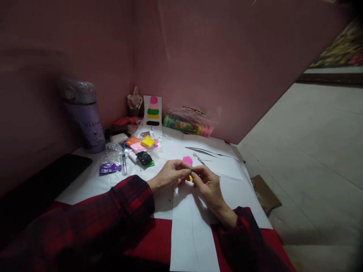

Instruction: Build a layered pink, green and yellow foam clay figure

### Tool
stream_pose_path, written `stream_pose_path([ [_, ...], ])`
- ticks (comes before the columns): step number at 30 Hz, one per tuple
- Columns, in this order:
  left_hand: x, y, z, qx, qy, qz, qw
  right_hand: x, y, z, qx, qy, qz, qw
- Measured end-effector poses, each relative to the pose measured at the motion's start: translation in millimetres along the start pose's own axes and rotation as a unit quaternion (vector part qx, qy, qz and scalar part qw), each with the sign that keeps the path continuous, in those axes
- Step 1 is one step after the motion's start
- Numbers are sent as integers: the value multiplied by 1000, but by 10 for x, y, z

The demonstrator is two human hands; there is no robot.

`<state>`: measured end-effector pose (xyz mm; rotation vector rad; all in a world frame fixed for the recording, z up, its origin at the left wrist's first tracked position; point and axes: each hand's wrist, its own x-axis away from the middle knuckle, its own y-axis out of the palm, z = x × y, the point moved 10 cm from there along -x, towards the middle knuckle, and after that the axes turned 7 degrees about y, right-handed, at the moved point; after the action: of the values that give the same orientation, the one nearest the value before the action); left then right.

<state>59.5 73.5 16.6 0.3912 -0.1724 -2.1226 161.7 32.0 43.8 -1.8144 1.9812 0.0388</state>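
Note:
My left hand [171, 173] and my right hand [208, 185] meet fingertip to fingertip above a long white paper strip [190, 230]. Both are closed in a pinch. A tiny dark bit shows where the fingertips come together, but I cannot make out what it is. Just beyond the fingers, a pink clay-like round patch [187, 161] lies on the strip, with bits of green and yellow below it, partly hidden by my hands. A pencil line runs down the near part of the strip. Behind my right hand lies a pen-like tool [198, 158].
Bagged clay packs, including black [144, 158], yellow [148, 141] and purple [110, 168], lie to the left. A purple bottle [87, 121] stands by a dark flat object [51, 177]. Against the wall are a card with coloured bands [157, 104] and a colourful plastic-wrapped pack [187, 125].

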Motion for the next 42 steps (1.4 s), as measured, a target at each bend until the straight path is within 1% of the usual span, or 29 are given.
stream_pose_path([
  [3, 0, 1, -5, -10, -5, 8, 1000, 4, 8, 14, 3, 2, -4, 1000],
  [6, -10, -24, -23, -17, -8, 27, 999, -3, -16, 47, 3, 10, 8, 1000],
  [12, -23, -207, 6, -21, -3, 112, 994, -29, -152, 119, -35, 54, 79, 995],
  [15, -19, -271, 50, -18, 8, 131, 991, -41, -184, 150, -65, 76, 97, 990],
  [16, -18, -269, 59, -14, 10, 128, 992, -47, -179, 152, -71, 78, 95, 990],
  [18, -17, -222, 55, -1, 7, 104, 995, -56, -157, 143, -79, 73, 83, 991],
  [22, -2, -73, -14, 16, -16, 38, 999, -46, -58, 119, -89, 57, 31, 994],
  [24, 3, -28, -40, 7, -21, 16, 1000, -28, -15, 111, -86, 49, 10, 995],
  [26, 2, -18, -46, -6, -17, 9, 1000, -13, 1, 101, -83, 39, 4, 996],
  [28, -4, -34, -41, -16, -11, 15, 1000, -6, 3, 97, -79, 32, 6, 996],
  [32, -15, -38, -31, -32, 1, 9, 999, -13, 1, 111, -65, 34, 10, 997],
  [36, -13, -8, -31, -19, 6, -11, 1000, -20, -9, 111, -55, 29, 11, 998],
  [42, -1, 22, 20, -3, 4, -9, 1000, -5, -6, 49, -30, 3, 7, 1000],
])
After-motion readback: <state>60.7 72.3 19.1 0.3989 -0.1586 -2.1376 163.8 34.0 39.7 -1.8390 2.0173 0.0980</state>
